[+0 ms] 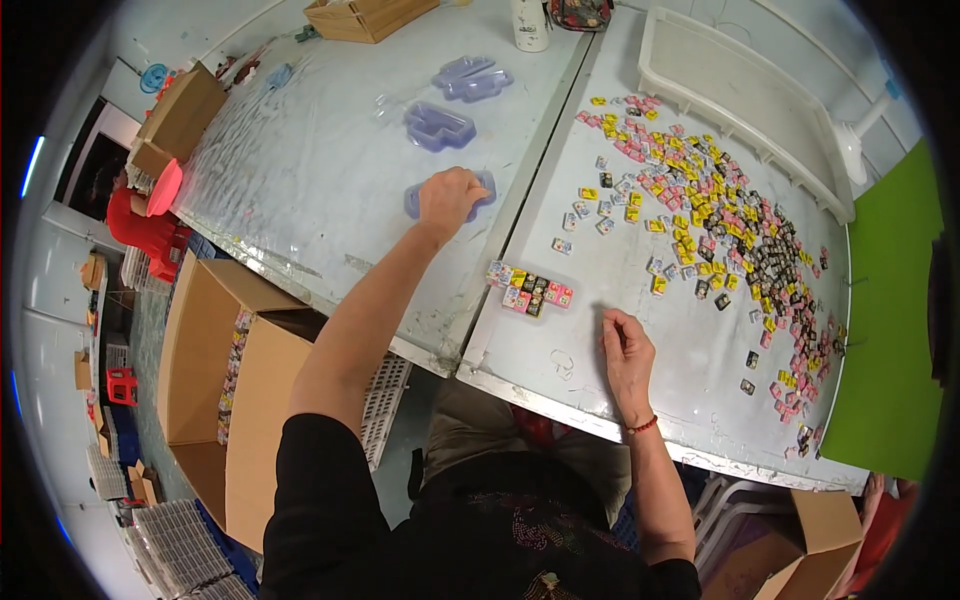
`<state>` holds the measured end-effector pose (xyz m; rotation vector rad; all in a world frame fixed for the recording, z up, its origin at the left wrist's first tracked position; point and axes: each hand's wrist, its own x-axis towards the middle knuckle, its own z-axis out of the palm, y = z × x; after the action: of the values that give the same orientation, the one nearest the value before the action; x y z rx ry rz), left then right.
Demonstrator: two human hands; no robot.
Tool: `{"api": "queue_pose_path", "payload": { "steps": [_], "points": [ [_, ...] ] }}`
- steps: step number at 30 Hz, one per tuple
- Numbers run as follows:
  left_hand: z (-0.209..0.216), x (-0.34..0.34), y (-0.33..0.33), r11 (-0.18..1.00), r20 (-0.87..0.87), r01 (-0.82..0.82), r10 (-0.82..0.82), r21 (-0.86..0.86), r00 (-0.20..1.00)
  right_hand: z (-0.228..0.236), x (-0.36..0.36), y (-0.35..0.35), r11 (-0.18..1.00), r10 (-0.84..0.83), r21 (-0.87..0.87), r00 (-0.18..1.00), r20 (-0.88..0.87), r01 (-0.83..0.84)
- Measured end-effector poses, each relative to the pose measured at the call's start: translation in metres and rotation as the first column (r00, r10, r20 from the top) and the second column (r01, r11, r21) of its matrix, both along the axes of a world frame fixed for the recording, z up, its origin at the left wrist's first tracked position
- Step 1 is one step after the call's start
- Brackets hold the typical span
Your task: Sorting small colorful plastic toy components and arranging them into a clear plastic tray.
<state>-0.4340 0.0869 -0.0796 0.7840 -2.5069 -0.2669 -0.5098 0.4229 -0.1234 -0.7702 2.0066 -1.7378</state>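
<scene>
My left hand reaches to the far side of the left table, its fingers closed at a translucent purple plastic tray that it partly covers. Beyond it lie another moulded purple tray and a further pair of purple trays. My right hand rests low over the right table with its fingers curled; nothing shows in them. Left of that hand sits a tight cluster of small printed blocks in pink, black, yellow and white, set side by side.
Many loose small blocks spread over the right table. A large white bin stands behind them, a green panel to the right. A white bottle and wooden box are at the back. An open cardboard box stands below left.
</scene>
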Motion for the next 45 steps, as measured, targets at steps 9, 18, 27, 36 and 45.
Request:
{"api": "queue_pose_path", "payload": {
  "steps": [9,18,27,36,45],
  "points": [
    [0.006,0.008,-0.035,0.773,-0.019,-0.035,0.061,0.634,0.998,0.005,-0.002,-0.009,0.997,-0.074,0.006,0.954,-0.291,0.079],
    [0.061,-0.030,0.043,0.977,-0.266,0.210,-0.215,-0.046,0.940,0.014,-0.021,0.027,0.986,-0.167,-0.026,0.933,-0.319,0.167],
    [-0.003,-0.020,0.278,0.578,-0.076,0.801,-0.816,-0.158,0.573,0.009,-0.141,0.074,0.852,-0.225,0.090,0.516,-0.827,0.515],
    [-0.001,-0.074,0.249,0.689,-0.180,0.723,-0.707,0.040,0.684,-0.001,-0.127,0.061,0.863,0.107,0.386,0.628,-0.771,0.327],
    [-0.013,-0.117,0.231,0.625,-0.182,0.766,-0.744,0.151,0.643,0.014,-0.107,0.130,0.892,-0.209,0.212,0.780,-0.590,0.399]
  ]
}}
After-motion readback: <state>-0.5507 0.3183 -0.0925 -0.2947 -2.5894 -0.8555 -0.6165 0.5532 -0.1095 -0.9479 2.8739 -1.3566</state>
